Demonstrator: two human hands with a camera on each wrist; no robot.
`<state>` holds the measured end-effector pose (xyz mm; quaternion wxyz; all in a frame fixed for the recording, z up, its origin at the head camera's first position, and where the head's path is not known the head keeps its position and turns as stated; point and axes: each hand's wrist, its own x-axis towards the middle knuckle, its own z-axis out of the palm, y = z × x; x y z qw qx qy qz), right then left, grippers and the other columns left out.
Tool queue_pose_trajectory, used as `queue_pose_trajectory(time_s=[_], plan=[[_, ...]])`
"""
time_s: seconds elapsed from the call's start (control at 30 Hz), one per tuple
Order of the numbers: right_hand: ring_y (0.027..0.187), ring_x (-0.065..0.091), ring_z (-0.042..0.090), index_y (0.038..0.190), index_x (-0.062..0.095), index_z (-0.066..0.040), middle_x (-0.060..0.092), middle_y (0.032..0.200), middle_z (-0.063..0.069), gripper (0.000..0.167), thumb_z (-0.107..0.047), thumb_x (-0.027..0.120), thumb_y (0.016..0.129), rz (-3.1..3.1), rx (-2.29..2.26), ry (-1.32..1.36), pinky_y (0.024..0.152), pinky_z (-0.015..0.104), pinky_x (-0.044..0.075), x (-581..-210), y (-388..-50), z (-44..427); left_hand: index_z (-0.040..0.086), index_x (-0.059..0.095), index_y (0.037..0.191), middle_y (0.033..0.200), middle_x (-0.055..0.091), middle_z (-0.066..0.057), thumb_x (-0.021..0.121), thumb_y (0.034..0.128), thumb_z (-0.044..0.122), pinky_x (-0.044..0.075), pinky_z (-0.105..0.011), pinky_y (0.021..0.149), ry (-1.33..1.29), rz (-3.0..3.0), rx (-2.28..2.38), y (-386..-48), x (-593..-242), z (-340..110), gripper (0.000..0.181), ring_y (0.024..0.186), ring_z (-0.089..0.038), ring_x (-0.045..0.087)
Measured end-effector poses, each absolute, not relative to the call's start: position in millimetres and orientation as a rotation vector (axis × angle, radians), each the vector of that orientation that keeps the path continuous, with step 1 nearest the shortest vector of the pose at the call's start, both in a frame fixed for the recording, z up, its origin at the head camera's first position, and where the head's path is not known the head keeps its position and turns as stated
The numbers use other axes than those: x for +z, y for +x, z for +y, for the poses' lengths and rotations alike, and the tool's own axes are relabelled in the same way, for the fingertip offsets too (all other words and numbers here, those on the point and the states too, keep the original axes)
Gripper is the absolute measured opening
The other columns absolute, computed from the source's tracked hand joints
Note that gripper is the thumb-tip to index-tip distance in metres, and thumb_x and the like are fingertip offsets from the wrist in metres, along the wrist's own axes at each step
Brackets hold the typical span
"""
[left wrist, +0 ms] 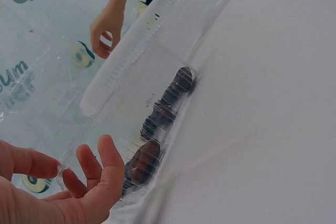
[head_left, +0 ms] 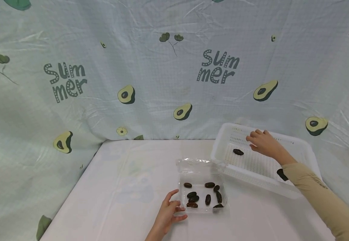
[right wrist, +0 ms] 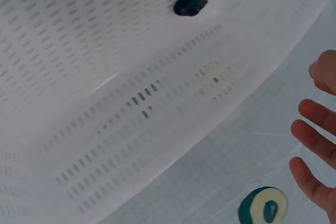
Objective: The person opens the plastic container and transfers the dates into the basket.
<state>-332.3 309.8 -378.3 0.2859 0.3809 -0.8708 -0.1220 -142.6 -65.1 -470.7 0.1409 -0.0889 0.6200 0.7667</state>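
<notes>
A clear plastic box (head_left: 204, 210) with its lid folded back stands on the table, several dark brown dates (head_left: 208, 199) lying in it. My left hand (head_left: 169, 214) is at the box's left side, fingers spread and touching its near left corner. Over the white perforated basket (head_left: 308, 150) hovers my right hand (head_left: 264, 143), fingers loosely bent and apart, with nothing visible between them. One date (right wrist: 191, 3) lies on the basket floor, to the left of that hand in the head view.
A white cloth covers the table (head_left: 126, 194). Behind it hangs a pale curtain (head_left: 150, 67) printed with avocados and lettering. The basket stands at the back right, right behind the box. Some dark object (head_left: 282, 174) shows beside the right sleeve's cuff.
</notes>
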Motion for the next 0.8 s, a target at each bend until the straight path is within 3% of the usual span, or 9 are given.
queue_pose_trajectory(time_s=[0.13,0.23,0.3,0.37,0.4,0.67,0.8], plan=[[0.069,0.052,0.021,0.086,0.057,-0.011,0.055,0.078,0.005,0.032,-0.009,0.077,0.061,-2.275,-0.213,1.068,0.05,0.034,0.041,-368.6,-309.3,301.6,0.004,0.024,0.136,0.093,0.051,-0.01,0.039,0.0864,0.004,0.056,-0.034,0.065,-0.255,1.788,2.213,-142.7,-471.2,-64.7,0.052,0.07,-0.01,0.055],[0.07,0.053,0.021,0.087,0.058,-0.011,0.056,0.08,0.006,0.014,-0.023,0.062,0.082,-2.233,-0.148,1.099,0.052,0.033,0.042,-365.2,-288.3,294.8,0.003,0.023,0.136,0.093,0.05,-0.009,0.04,0.0869,0.004,0.056,-0.034,0.065,-0.249,1.779,2.217,-142.5,-471.1,-64.7,0.052,0.07,-0.01,0.055],[0.071,0.053,0.02,0.087,0.058,-0.01,0.056,0.081,0.005,0.03,-0.033,0.039,0.093,-2.212,-0.115,1.107,0.053,0.033,0.043,-366.0,-274.3,289.6,0.003,0.023,0.136,0.091,0.049,-0.008,0.041,0.0872,0.004,0.056,-0.034,0.065,-0.244,1.776,2.217,-142.2,-471.2,-64.9,0.052,0.07,-0.01,0.054],[0.071,0.053,0.019,0.087,0.058,-0.011,0.056,0.081,0.004,0.051,-0.038,0.015,0.093,-2.187,-0.083,1.111,0.053,0.032,0.043,-369.7,-261.4,283.4,0.003,0.022,0.137,0.089,0.049,-0.007,0.042,0.0873,0.004,0.056,-0.034,0.065,-0.238,1.77,2.22,-141.2,-471.1,-65.7,0.053,0.07,-0.01,0.055],[0.071,0.053,0.018,0.087,0.058,-0.011,0.056,0.081,0.003,0.055,-0.039,0.011,0.093,-2.171,-0.068,1.112,0.053,0.031,0.043,-372.0,-255.5,279.8,0.003,0.022,0.137,0.088,0.048,-0.006,0.042,0.0873,0.004,0.056,-0.034,0.065,-0.236,1.77,2.22,-140.8,-471.0,-66.1,0.053,0.07,-0.01,0.055],[0.073,0.051,0.014,0.085,0.057,-0.012,0.055,0.083,-0.001,0.04,-0.029,0.022,0.096,-2.058,0.06,1.203,0.056,0.028,0.043,-397.4,-221.0,248.0,0.004,0.023,0.137,0.087,0.048,-0.006,0.043,0.0867,0.005,0.056,-0.033,0.066,-0.224,1.756,2.217,-139.6,-470.8,-68.6,0.054,0.071,-0.009,0.055],[0.075,0.051,0.013,0.087,0.059,-0.013,0.056,0.084,-0.002,0.041,-0.026,0.021,0.097,-2.059,0.07,1.247,0.058,0.026,0.043,-411.7,-214.0,230.3,0.005,0.023,0.137,0.087,0.049,-0.006,0.043,0.0863,0.006,0.055,-0.033,0.066,-0.222,1.746,2.221,-140.0,-470.9,-68.7,0.055,0.071,-0.009,0.055]])
